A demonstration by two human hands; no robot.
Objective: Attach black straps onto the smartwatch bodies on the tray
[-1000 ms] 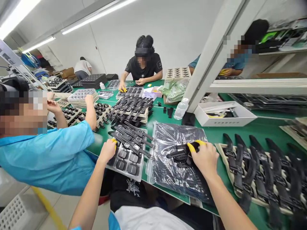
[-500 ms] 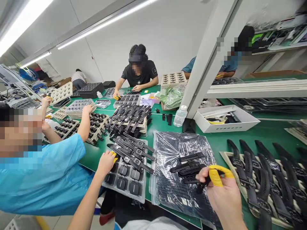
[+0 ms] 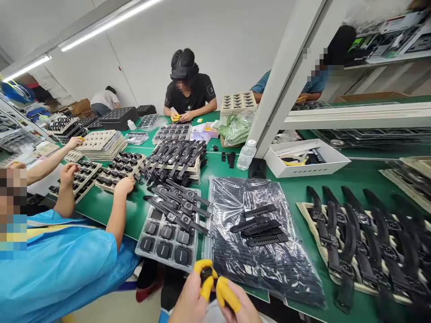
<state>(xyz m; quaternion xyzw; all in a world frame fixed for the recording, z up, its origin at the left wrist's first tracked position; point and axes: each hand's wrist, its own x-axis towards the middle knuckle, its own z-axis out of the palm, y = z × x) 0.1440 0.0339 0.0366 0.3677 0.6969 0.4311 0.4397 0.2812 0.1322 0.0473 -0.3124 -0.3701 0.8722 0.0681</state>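
Note:
Yellow finger covers are on the fingers of both my hands, which meet at the bottom middle in front of the table edge. My left hand [image 3: 193, 291] pinches a small black watch case [image 3: 206, 272]. Right beside it, my right hand [image 3: 235, 300] has its fingers closed; the black watch strap in them is almost wholly hidden. Ahead of my hands, a clear tray [image 3: 141, 244] holds square black watch cases [image 3: 163, 250], with strapped watches [image 3: 178, 206] lying across its far part. Several loose straps [image 3: 261, 226] lie on a plastic-wrapped sheet of straps [image 3: 235, 269].
At right, a beige tray [image 3: 305, 213] carries strapped watches. Farther back stand a white box [image 3: 306, 168], a bottle [image 3: 247, 154] and a metal post [image 3: 286, 76]. Stacked watches [image 3: 175, 159] are mid-table. A co-worker in blue [image 3: 67, 264] sits at left, another person [image 3: 190, 96] opposite.
My left hand has left the clear tray with a watch case. My right hand has moved left from the loose straps to meet it. The view has shifted slightly; the left co-worker's arms moved.

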